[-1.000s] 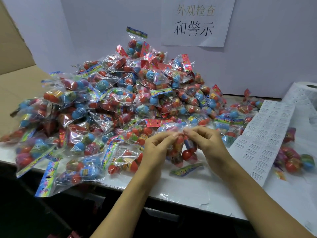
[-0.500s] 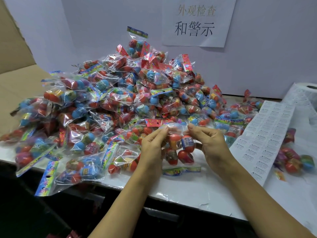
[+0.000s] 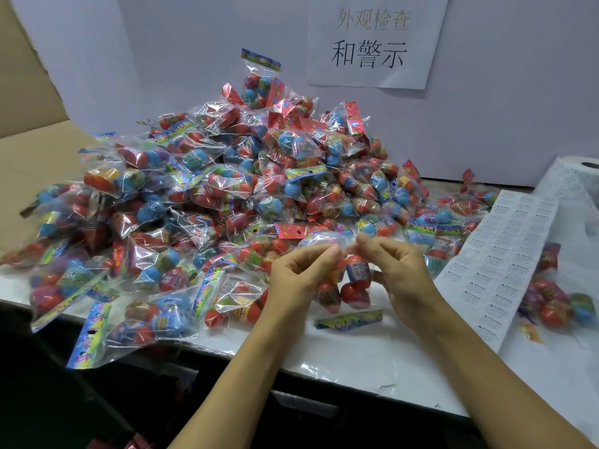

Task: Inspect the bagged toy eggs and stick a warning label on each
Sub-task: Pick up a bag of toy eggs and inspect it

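my left hand (image 3: 299, 273) and right hand (image 3: 402, 270) both have their fingers curled, pinching the top edge of one bag of toy eggs (image 3: 351, 283) between them. it hangs upside down just above the white surface (image 3: 356, 354), header card at the bottom, in front of the big pile of bags (image 3: 227, 196). the label sheet (image 3: 505, 254) lies just right of my right hand.

On the paper sign (image 3: 376, 40) fixed to the wall, up and beyond the two hands, "外观检查" is printed faintly above bold "和警示". On the label sheet (image 3: 505, 260), just right of the right hand (image 3: 400, 273), rows of small print are seen, too small to be read.
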The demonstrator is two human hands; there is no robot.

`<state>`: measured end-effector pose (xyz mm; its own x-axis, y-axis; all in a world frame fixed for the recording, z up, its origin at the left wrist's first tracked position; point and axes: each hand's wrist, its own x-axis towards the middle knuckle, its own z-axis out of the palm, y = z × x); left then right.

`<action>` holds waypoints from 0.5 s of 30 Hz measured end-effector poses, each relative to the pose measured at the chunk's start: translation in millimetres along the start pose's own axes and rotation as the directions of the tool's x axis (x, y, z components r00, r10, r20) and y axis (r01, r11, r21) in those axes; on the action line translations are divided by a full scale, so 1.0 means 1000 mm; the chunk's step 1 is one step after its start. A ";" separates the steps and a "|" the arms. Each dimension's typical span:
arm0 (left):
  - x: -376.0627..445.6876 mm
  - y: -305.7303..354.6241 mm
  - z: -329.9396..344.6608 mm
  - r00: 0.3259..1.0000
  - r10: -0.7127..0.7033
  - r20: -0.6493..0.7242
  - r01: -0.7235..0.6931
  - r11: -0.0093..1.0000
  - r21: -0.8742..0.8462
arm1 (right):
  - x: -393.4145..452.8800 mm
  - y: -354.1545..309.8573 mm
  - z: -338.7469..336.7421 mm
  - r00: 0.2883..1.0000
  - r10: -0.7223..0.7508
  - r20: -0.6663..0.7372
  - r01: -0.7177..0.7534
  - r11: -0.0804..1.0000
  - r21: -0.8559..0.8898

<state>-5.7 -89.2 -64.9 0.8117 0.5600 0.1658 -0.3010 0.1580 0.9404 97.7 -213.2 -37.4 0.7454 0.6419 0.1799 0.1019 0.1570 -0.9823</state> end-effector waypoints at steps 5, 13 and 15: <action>0.000 0.002 -0.001 0.999 -0.045 0.002 0.045 0.996 -0.079 | 0.002 0.001 -0.002 0.996 0.008 0.089 -0.011 1.000 0.027; -0.003 0.009 0.002 0.993 -0.114 0.038 0.118 0.982 -0.147 | 0.006 -0.001 -0.003 0.994 0.105 -0.032 -0.098 0.979 0.180; -0.002 0.008 0.002 0.990 -0.129 0.055 0.136 0.980 -0.148 | 0.006 -0.001 -0.001 0.991 0.114 -0.069 -0.099 0.976 0.192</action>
<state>-8.3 -90.6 -56.6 0.8700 0.4894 0.0590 -0.2586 0.3512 0.8999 102.6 -210.4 -35.3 0.7961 0.6019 0.0624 -0.1006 0.2334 -0.9672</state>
